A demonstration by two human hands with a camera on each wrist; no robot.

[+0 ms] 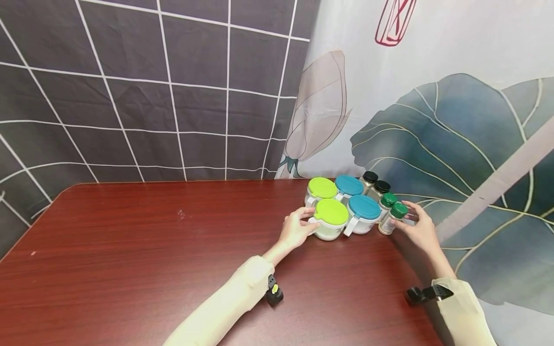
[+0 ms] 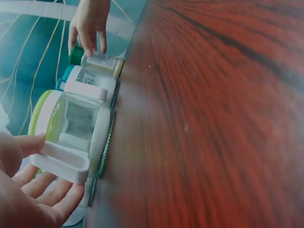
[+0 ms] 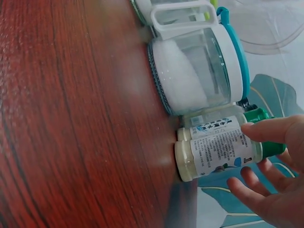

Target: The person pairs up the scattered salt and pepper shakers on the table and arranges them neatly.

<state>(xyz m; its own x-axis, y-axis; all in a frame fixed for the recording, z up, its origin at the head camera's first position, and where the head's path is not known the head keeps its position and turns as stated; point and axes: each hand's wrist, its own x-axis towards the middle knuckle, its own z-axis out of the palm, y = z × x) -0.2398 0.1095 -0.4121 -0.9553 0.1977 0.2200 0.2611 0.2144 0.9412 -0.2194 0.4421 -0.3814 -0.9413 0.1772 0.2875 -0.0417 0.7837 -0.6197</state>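
Observation:
At the right of the table, my left hand (image 1: 295, 230) holds the white handle of the near seasoning jar with a lime-green lid (image 1: 331, 212), thumb above the handle and fingers beneath it. My right hand (image 1: 420, 230) holds the near green-capped seasoning bottle (image 3: 223, 152), its thumb on the printed label and its index finger behind the cap. Between the hands stands a blue-lidded jar (image 3: 190, 71) with white grains inside. A second green-capped bottle (image 1: 387, 201) is right behind the held one. All stand upright, close together.
Behind them stand another lime-lidded jar (image 1: 322, 187), another blue-lidded jar (image 1: 348, 185) and two black-capped bottles (image 1: 382, 187). A patterned curtain (image 1: 433, 144) borders the table's right side, and a dark grid cloth (image 1: 195, 110) hangs behind the reddish-brown table (image 1: 151, 250).

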